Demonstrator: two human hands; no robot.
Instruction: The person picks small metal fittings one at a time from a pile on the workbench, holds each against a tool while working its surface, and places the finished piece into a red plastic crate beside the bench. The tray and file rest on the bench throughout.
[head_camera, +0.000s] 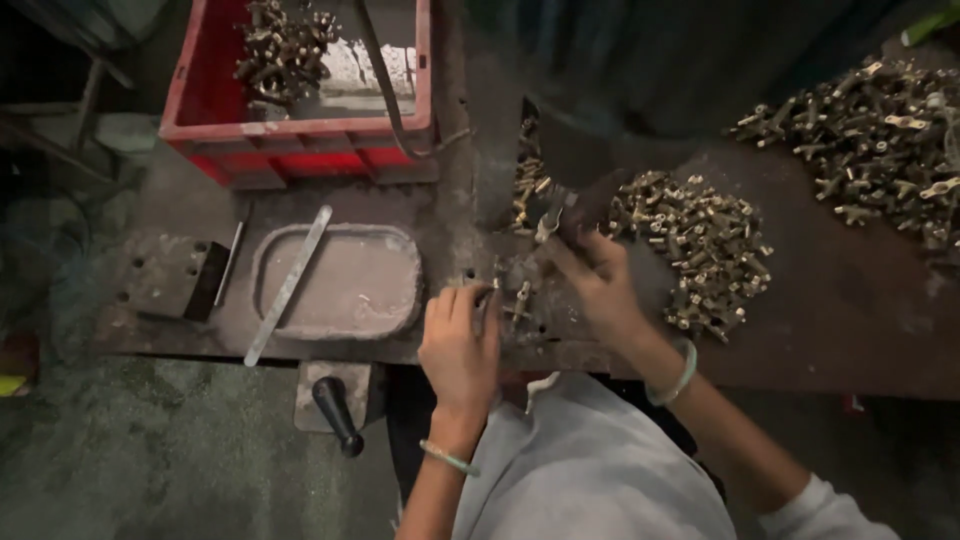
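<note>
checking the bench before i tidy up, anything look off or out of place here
A flat metal bar lies askew, one end across the shallow grey tray and the other hanging off its rim. Brass fittings sit in loose heaps beside the right hand, not contained.

This is a small metalworking workshop, dim and grimy. The table (820, 330) is a dark, stained slab of metal, drilled with bolt holes and worn at the edges. Heaps of small brass fittings (700, 245) lie loose on it, with a second pile (870, 140) further off at the right. A red plastic crate (300, 140) at the back holds more of the same parts. A shallow grey tray (340, 280) sits in the table with a flat metal bar (290, 285) laid across it, and a black lever handle (337, 412) juts out below the table's front edge. The floor (150, 460) is bare, dusty concrete.
</note>
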